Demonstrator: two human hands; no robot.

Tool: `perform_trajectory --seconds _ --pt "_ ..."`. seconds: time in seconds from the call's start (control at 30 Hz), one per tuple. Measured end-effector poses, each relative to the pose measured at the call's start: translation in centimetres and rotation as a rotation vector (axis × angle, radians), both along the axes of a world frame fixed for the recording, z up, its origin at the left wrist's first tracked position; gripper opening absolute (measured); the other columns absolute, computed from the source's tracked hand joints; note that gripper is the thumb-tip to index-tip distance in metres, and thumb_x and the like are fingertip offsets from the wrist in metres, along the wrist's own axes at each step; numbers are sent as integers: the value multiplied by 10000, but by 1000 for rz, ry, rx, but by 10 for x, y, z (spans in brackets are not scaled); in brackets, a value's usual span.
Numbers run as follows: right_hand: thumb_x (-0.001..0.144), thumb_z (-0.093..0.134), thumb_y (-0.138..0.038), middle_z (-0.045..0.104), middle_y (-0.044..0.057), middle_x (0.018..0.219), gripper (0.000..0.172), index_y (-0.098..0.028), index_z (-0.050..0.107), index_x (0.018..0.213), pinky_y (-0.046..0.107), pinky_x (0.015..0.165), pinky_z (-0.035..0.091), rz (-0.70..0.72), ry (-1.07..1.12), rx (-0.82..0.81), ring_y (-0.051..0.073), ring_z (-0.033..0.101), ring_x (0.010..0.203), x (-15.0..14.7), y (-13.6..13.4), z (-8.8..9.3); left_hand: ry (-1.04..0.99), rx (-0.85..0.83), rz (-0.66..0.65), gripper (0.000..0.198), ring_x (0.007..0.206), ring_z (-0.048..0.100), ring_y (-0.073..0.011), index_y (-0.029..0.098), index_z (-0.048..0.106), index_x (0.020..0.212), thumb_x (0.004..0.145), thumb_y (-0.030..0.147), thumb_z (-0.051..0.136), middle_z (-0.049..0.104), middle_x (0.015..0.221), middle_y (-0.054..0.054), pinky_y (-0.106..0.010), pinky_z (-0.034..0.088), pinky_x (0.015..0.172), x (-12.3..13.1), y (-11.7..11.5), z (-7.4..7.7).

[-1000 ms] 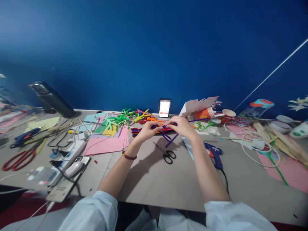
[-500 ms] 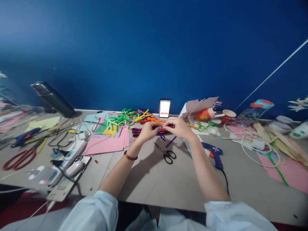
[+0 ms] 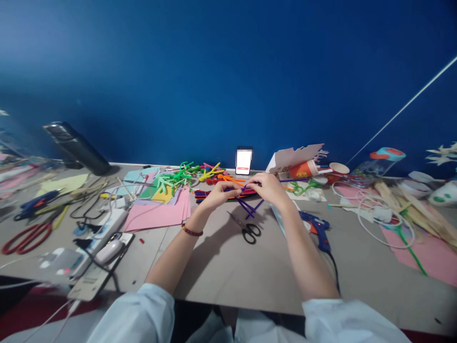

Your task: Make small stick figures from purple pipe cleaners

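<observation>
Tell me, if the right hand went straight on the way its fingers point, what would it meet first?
Probably the left hand. The right hand seems to pinch a purple pipe cleaner already, and its fingers point across toward the other hand, though depth is hard to judge from this view.

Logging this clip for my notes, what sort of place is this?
Probably a handicraft workspace, judging by the pipe cleaners, the stacked colored paper and the hot glue gun.

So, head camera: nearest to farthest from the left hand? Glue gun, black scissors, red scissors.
From the left hand:
1. Black-handled scissors, below it, slightly right.
2. Blue glue gun, farther right.
3. Red-handled scissors, far left.
</observation>
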State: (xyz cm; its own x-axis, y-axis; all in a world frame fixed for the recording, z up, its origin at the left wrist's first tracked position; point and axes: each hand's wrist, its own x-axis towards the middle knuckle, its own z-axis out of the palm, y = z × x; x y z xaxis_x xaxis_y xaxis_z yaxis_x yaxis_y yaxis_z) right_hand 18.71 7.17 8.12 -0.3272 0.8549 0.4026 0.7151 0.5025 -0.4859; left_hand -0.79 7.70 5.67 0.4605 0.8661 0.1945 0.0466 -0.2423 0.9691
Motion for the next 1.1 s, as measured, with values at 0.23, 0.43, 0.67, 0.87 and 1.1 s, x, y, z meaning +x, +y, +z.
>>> perform_trajectory --seconds 0.23,0.43,0.67,0.87,1.1 --pt "792 617 -168 707 40 805 117 -212 713 743 302 740 442 61 36 53 191 605 821 -5 -5 7 252 209 92 144 664 562 -144 152 675 684 736 271 614 658 679 -27 -265 431 659 6 -3 -2" --pt "782 599 -177 701 38 801 108 -200 704 768 288 715 464 121 142 3 182 632 787 -6 -8 7 38 30 236 176 692 583 -170 147 674 676 675 323 662 667 698 -39 -289 448 677 5 4 -6" --pt "781 580 -132 716 37 836 156 -208 715 794 275 694 468 129 82 -55 180 640 781 -1 -5 2 -188 -100 190 179 704 581 -155 153 658 656 656 327 699 638 664 -17 -295 448 743 5 4 -6" --pt "798 596 -149 718 37 852 155 -228 729 793 307 763 463 42 42 -6 197 629 830 5 0 1 -124 -78 8 176 670 560 -137 146 654 659 695 317 681 622 659 -16 -275 445 698 6 -3 -1" --pt "794 632 -192 713 36 803 109 -229 724 750 318 748 448 60 47 80 202 606 823 1 -4 8 154 130 59 151 647 559 -146 151 671 655 711 289 643 635 639 -27 -276 443 666 11 -5 -4"
